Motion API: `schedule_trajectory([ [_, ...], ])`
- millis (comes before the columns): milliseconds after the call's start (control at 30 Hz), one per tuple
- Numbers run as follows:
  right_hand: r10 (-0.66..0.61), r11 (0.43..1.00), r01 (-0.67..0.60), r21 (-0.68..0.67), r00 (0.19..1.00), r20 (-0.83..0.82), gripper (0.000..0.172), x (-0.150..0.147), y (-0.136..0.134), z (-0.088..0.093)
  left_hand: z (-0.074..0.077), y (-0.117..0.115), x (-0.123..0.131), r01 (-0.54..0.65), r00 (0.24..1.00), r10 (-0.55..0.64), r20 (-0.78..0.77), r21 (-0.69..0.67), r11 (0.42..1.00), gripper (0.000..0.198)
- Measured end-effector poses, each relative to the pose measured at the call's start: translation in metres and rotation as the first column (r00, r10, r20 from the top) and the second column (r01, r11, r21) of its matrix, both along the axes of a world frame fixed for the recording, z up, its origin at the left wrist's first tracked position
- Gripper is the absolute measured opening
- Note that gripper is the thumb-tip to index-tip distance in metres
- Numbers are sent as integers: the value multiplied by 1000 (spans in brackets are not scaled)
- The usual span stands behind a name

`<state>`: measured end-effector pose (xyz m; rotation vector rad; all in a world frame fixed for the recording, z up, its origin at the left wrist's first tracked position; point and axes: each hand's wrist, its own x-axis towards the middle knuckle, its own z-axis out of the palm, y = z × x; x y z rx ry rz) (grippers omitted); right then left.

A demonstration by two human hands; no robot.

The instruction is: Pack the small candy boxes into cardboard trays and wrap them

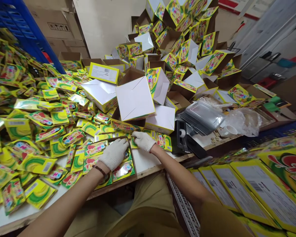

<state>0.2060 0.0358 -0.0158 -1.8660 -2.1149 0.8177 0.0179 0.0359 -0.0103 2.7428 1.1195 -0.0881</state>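
My left hand [114,154], in a white knit glove, lies over small yellow-green boxes packed in a shallow open carton [135,161]. Its fingers stretch across the carton's far right part and hide what is beneath them. One printed box [123,170] shows in the near right corner, another [96,148] at the far left. Just outside the carton's right wall, my right hand [144,141], gloved too, has its fingers curled onto a small yellow-green box [133,143]. More such boxes [164,141] lie in a row to its right.
Loose small boxes [37,131] heap up on the left, by a blue crate [27,29]. Empty display cartons [135,98] pile at the back. A black tape dispenser [181,136], clear plastic trays [202,115] and a white cup [229,131] stand right. Filled cartons [251,187] are stacked at near right.
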Motion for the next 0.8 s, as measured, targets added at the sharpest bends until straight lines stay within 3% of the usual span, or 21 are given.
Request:
schedule_trajectory([
  [67,-62,998,63,-10,994,88,32,5,-8,2,3,0,-7,-21,999,22,44,-10,1000,35],
  [133,-115,992,121,-24,977,179,33,2,-17,-1,5,-2,-19,-89,980,87,181,5,996,35],
  [233,-171,985,162,54,941,291,49,-14,-26,-16,6,-9,-46,-280,853,220,473,58,958,33],
  [333,-263,963,222,154,902,342,59,-29,-26,-34,4,-14,-83,-481,733,359,578,66,874,33],
  [500,-329,943,287,168,874,358,59,-37,-23,-43,-8,-29,-151,-778,583,700,413,34,628,34],
  [567,-289,957,255,137,883,370,57,-37,-32,-40,-15,-40,-166,-818,548,764,341,30,574,33],
  [667,-197,980,181,82,930,310,52,-28,-55,-36,-25,-53,-170,-819,555,777,296,29,574,35],
  [800,-158,987,158,-23,987,10,44,1,-77,-32,-27,-46,-161,-798,596,776,206,39,602,37],
])
